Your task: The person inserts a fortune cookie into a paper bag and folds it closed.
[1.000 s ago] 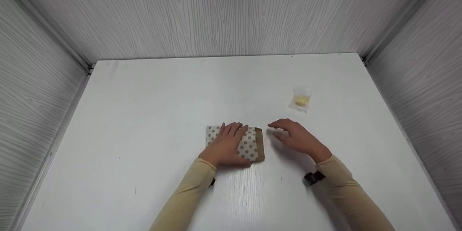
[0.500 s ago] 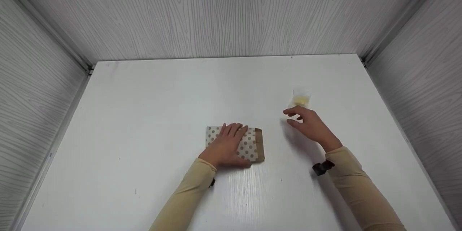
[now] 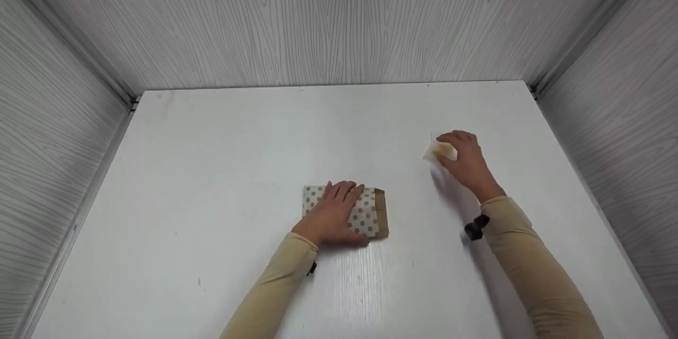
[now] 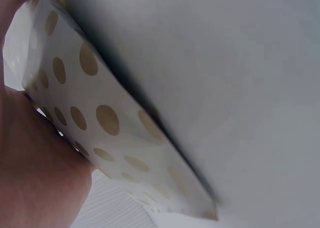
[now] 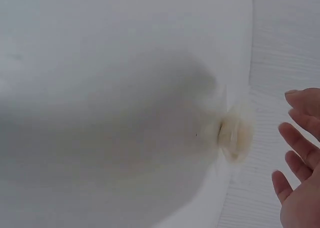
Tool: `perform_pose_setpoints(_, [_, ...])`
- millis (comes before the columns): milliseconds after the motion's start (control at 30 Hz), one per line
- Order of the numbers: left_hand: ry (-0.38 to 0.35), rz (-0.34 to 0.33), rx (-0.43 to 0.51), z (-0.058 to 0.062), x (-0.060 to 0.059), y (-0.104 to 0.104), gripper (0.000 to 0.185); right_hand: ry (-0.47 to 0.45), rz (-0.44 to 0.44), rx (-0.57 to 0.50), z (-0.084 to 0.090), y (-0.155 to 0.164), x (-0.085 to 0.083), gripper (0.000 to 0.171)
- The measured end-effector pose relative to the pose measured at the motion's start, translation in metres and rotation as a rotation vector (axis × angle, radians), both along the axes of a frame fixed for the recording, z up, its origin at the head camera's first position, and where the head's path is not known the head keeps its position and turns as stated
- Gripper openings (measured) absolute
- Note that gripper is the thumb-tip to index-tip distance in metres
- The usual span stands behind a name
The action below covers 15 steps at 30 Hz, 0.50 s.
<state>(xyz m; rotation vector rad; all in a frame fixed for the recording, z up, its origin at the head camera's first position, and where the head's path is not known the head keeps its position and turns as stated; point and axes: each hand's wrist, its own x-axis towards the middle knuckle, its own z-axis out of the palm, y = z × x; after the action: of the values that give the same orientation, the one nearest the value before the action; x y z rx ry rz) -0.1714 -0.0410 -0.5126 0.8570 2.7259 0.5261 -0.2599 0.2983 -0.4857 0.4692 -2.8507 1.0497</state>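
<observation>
A small paper bag (image 3: 369, 215), white with tan dots and a brown open end at the right, lies flat on the white table (image 3: 238, 143). My left hand (image 3: 339, 204) rests on it with straight fingers, covering its left and middle. In the left wrist view the dotted bag (image 4: 100, 118) fills the frame beside my palm (image 4: 35, 178). Further back and to the right lies a small clear packet (image 3: 442, 151) with something pale yellow inside. My right hand (image 3: 460, 154) is at the packet. In the right wrist view its fingers (image 5: 299, 144) are spread just beside the packet (image 5: 235, 135), not closed on it.
Grey wood-grain walls (image 3: 328, 21) enclose the table at the back and on both sides. Apart from the bag and the packet, only my two sleeved forearms lie over the white surface.
My right hand has moved from beside the bag's open end back and to the right, up to the clear packet. My left hand and the bag have stayed put.
</observation>
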Motion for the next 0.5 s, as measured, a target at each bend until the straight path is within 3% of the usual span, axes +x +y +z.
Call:
perform_pose_setpoints(100, [0.008, -0.005, 0.009, 0.000, 0.000, 0.000, 0.117, -0.029, -0.032, 0.032, 0.000, 0.008, -0.009, 0.049])
perform_pose_setpoints(300, [0.006, -0.009, 0.014, 0.000, 0.000, -0.001, 0.118, -0.175, -0.052, 0.086, -0.001, 0.019, -0.022, 0.072])
perform_pose_setpoints(500, [0.000, 0.003, 0.015, 0.002, -0.001, -0.002, 0.118, -0.224, -0.051, 0.227, -0.004, 0.021, -0.030, 0.084])
